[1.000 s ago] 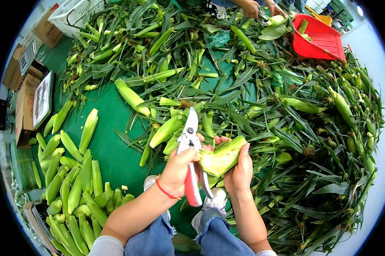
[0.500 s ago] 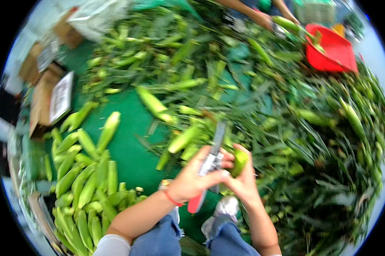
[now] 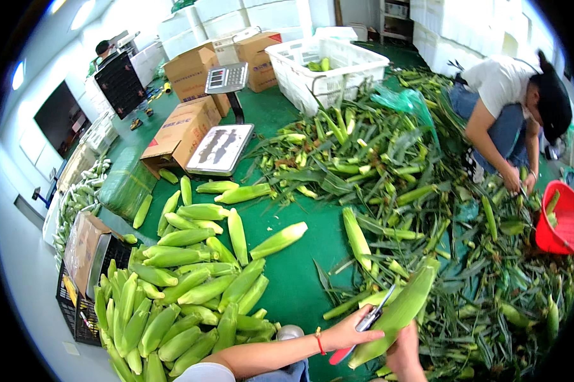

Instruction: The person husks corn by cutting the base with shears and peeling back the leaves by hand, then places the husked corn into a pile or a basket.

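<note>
My left hand (image 3: 356, 331), with a red string bracelet on its wrist, is closed round a red-handled cutting tool (image 3: 371, 316). Its narrow metal blade points up and away; its exact kind is unclear. The left thumb lies against a large green ear of corn in its husk (image 3: 398, 312). From the right side, my right hand (image 3: 406, 351) grips this ear near its lower end; some of its fingers are hidden behind the ear. Just beyond the hands, another ear of corn (image 3: 357, 239) lies on the green floor beside loose leaves.
Trimmed ears (image 3: 191, 280) form a pile at left. Husks and leaves (image 3: 389, 153) heap up ahead and to the right. A platform scale (image 3: 220, 149), cardboard boxes (image 3: 184, 127) and a white crate (image 3: 328, 79) stand farther back. A crouching person (image 3: 500, 95) works beside a red scoop (image 3: 559, 219).
The view has lifted and swung left, bringing the scale, crate and far wall in. The ear of corn, earlier mostly hidden between my hands, now shows lengthwise. Both hands keep their holds.
</note>
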A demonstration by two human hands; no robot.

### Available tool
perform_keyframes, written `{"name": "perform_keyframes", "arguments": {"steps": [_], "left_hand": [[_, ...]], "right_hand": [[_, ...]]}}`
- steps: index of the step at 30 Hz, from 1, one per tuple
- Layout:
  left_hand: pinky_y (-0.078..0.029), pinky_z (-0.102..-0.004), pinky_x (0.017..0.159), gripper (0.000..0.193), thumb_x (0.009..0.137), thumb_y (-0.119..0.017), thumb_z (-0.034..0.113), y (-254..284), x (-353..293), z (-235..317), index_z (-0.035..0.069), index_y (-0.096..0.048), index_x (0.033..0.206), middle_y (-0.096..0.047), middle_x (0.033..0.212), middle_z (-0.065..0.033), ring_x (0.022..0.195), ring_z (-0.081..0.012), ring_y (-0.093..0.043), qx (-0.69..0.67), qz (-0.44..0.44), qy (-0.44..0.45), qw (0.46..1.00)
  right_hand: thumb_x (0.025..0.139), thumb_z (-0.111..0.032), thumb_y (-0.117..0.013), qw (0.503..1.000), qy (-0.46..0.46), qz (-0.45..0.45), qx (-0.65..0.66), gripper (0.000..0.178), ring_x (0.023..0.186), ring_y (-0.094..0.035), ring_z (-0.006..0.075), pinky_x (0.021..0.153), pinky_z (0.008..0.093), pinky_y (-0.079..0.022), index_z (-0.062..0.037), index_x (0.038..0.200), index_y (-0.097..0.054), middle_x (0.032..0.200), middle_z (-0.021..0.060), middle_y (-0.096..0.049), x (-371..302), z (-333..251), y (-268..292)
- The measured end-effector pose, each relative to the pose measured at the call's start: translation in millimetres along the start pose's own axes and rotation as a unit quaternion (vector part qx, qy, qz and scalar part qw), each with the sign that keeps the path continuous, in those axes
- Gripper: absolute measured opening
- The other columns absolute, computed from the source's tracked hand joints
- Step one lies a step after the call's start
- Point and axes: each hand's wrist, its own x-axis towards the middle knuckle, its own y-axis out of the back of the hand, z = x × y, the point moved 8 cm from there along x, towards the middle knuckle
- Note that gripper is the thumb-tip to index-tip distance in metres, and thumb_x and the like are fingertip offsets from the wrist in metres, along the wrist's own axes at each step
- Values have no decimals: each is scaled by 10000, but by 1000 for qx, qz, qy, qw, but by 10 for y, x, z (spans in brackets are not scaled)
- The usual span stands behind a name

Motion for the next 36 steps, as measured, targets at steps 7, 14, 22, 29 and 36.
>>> {"name": "perform_keyframes", "arguments": {"steps": [7,14,22,29,36], "left_hand": [[-452,-302,883,547,797,-732,241,1906,71,105,66,-364,1163,-539,1050,-61,995,-169,-561,-82,170,106,976],[-383,-437,963,903,627,-712,570,4515,383,124,26,-345,1247,-450,1214,-218,1126,-364,-448,368,333,257,829],[-394,-431,960,510,865,-527,393,5418,135,104,-11,-531,1176,-489,1206,-214,1078,-396,-477,533,376,50,757],[-299,-439,1055,386,898,-502,326,5450,92,17,68,-581,1174,-472,1320,-117,1259,-284,-402,495,518,-31,697],[-282,-421,1054,402,884,-491,394,5497,-49,143,130,-598,1168,-489,1324,-70,1260,-235,-406,500,529,18,686]], "right_hand": [[875,-300,-530,965,-254,-72,-10,464,903,-607,397,769,515,-509,-53,1241,-390,1067,186,-585,786,589,-269],[819,-96,-498,925,-245,-163,-240,608,1086,-500,308,876,445,-463,-89,1377,-255,1214,157,-462,2113,415,-1811],[773,-175,-645,889,-150,-228,-369,725,1015,-527,255,835,379,-462,-56,1363,-241,1181,155,-485,3147,531,-4096],[695,-287,-677,756,216,-276,-553,734,1069,-527,339,893,402,-443,1,1307,-391,1204,237,-493,4330,1331,-5762],[668,-306,-701,620,346,-215,-670,743,1023,-553,356,843,440,-480,-35,1290,-398,1173,175,-488,4409,1746,-7165]]}}
